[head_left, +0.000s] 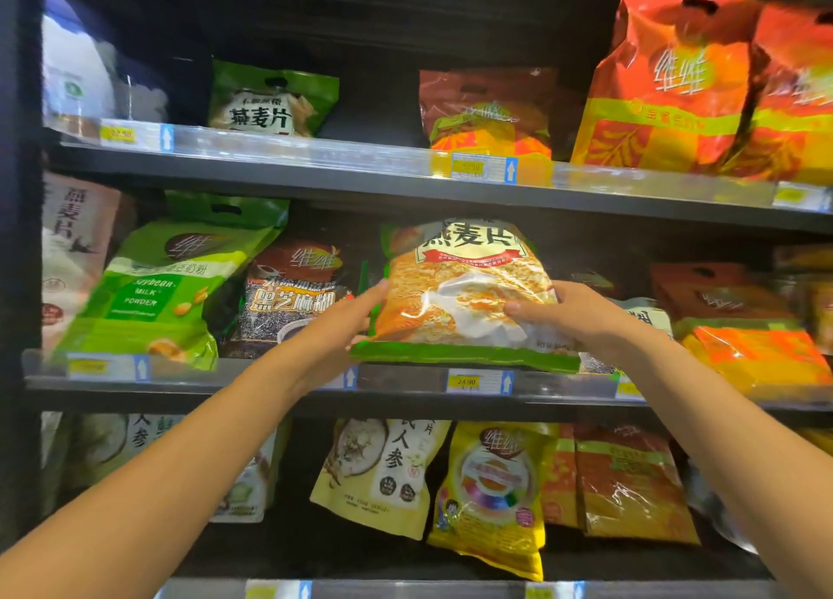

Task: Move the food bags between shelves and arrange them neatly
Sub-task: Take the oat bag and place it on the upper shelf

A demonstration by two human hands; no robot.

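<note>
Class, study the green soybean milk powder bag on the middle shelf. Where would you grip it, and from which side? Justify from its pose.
Probably the top flap with its handle slot, reached from the front. The soybean milk powder bag leans with that flap uppermost and uncovered, while the black sesame bag crowds its right edge.

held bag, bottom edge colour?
Green, a solid strip along the bottom of the oat bag; the head view, the only one, shows it.

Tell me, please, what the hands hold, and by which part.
The oat bag: left hand on its lower left edge, right hand on its lower right side.
</note>
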